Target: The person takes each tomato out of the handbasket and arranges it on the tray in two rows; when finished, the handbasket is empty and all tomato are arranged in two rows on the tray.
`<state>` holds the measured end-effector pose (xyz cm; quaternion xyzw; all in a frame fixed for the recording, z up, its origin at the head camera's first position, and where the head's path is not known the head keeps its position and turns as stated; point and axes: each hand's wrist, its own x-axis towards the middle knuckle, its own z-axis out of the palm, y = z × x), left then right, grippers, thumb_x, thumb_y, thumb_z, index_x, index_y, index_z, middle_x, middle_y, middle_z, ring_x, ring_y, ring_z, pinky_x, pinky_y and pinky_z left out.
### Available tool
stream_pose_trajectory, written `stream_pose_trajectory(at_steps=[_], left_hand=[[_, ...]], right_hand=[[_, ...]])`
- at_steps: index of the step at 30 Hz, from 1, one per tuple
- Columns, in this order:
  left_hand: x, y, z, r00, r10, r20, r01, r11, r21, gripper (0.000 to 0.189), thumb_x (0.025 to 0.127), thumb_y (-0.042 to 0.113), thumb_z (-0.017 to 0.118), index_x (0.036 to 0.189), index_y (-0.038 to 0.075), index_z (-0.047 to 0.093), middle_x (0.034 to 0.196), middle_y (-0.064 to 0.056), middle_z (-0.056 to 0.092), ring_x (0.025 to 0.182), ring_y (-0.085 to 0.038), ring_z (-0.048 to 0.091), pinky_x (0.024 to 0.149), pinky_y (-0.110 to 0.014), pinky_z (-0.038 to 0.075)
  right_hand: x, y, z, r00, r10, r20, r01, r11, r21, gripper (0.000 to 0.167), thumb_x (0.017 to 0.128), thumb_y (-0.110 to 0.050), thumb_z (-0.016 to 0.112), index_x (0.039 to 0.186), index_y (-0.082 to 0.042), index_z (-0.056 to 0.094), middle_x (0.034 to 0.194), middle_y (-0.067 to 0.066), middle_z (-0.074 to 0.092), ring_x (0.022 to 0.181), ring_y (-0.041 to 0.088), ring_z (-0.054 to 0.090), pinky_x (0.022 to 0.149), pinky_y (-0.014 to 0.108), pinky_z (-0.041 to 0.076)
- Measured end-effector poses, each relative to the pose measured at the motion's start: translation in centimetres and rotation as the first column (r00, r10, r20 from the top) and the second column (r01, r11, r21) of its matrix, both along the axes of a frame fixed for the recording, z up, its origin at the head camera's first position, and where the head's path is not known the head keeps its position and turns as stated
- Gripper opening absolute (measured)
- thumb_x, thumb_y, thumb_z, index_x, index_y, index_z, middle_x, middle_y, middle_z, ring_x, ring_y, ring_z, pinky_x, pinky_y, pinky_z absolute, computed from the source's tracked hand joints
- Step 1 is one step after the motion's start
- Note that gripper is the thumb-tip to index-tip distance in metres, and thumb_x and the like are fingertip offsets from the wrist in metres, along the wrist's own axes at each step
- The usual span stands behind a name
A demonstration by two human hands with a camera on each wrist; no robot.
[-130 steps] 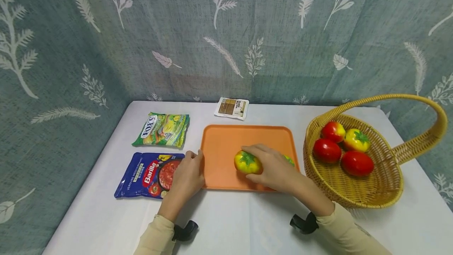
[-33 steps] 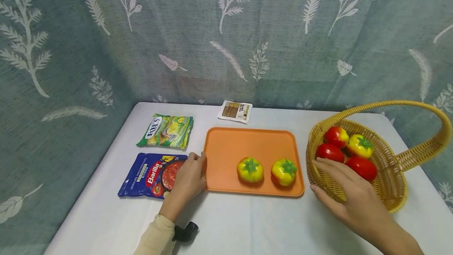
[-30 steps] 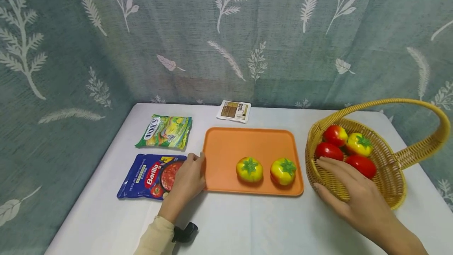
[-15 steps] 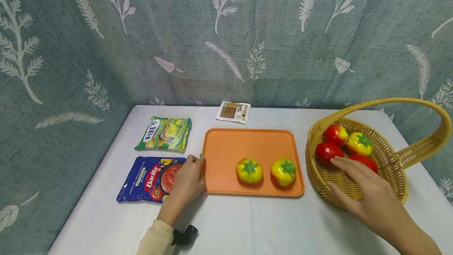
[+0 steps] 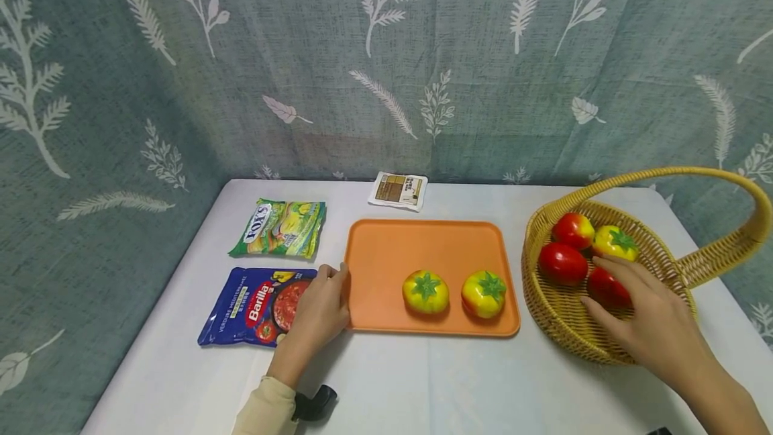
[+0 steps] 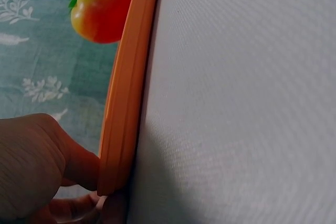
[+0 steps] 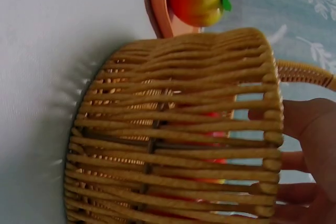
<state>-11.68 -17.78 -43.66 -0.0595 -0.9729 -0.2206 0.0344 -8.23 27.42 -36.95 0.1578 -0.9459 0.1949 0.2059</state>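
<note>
My left hand (image 5: 323,304) pinches the left edge of an orange tray (image 5: 392,247); in the left wrist view its thumb (image 6: 79,163) lies on the rim, fingers beneath. Two yellow-green tomatoes with leafy green tops, one left (image 5: 425,291) and one right (image 5: 484,293), sit on the tray. My right hand (image 5: 661,317) reaches into a wicker basket (image 5: 564,327), thumb and fingers spread around a glossy red tomato (image 5: 606,287). Whether they touch it is unclear; part is covered. Beside it lie another red tomato (image 5: 563,264), a red-yellow one (image 5: 574,231) and a yellow one (image 5: 614,242).
The basket's tall handle (image 5: 745,197) arches over its right side. Left of the tray lie a blue Barilla pouch (image 5: 256,307) and a green Fox's bag (image 5: 280,228). A small white-brown packet (image 5: 398,190) lies behind it. A patterned cloth (image 5: 386,86) hangs at the back.
Earlier my right hand held the left tomato over the tray. It has since let go, moved right to the basket and reached in over the red tomato. My left hand stays at the tray's edge.
</note>
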Motion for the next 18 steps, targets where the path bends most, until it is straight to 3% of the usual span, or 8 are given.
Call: stream_pose_trajectory(at_steps=[7,18], left_hand=[[0.1,0.1,0.0,1.0,0.006,0.002,-0.007,1.0,0.012,0.06,0.081,0.001,0.073,0.138,-0.005,0.056,0.108,-0.018,0.054,0.08,-0.025,0.053,0.071,-0.042,0.051],[0.2,0.0,0.0,1.0,0.008,-0.009,-0.008,1.0,0.012,0.057,0.083,0.001,0.071,0.138,-0.005,0.056,0.108,-0.018,0.054,0.081,-0.024,0.053,0.071,-0.042,0.052]], right_hand=[[-1.1,1.5,-0.9,0.986,-0.099,0.134,0.092,0.994,0.061,0.07,0.075,-0.02,0.086,0.13,0.008,0.054,0.126,0.034,0.051,0.108,0.057,0.049,0.079,0.075,0.041],[-2.1,2.0,-1.6,0.963,-0.167,0.211,0.153,0.985,0.08,0.079,0.078,-0.025,0.084,0.137,0.011,0.045,0.13,0.038,0.044,0.111,0.061,0.045,0.083,0.078,0.037]])
